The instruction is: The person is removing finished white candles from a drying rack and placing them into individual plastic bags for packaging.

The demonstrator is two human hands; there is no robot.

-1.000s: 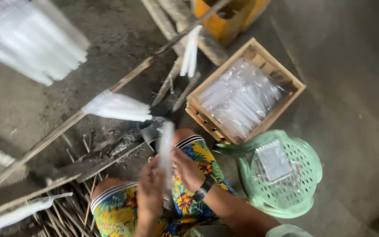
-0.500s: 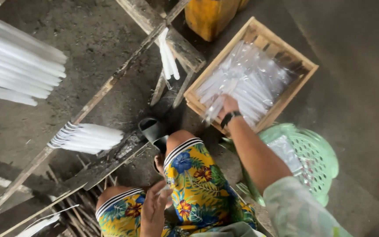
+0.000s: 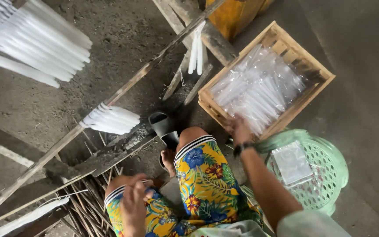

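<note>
down low, right hand [image 3: 237,128] open over glossy clear packets [image 3: 259,87] (crate-held); left hand [image 3: 133,205] loosely curled, empty.

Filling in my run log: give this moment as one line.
right hand: at near edge of wooden crate, over clear packets | left hand: by knee, contents unclear | green basket: beside crate

Bright floral shorts [image 3: 207,184] here, blue, red and orange blossoms on yellow, with black-and-white striped hems. White wax candles [image 3: 110,119] hang pale against the grey concrete floor [image 3: 365,87]. A tan wooden crate [image 3: 316,72] holds clear glossy plastic packets [image 3: 259,87]. Mint-green lattice plastic stool [image 3: 330,171], black rubber sandal [image 3: 163,127], black wristband [image 3: 243,148], mustard-yellow container [image 3: 233,15].
</note>
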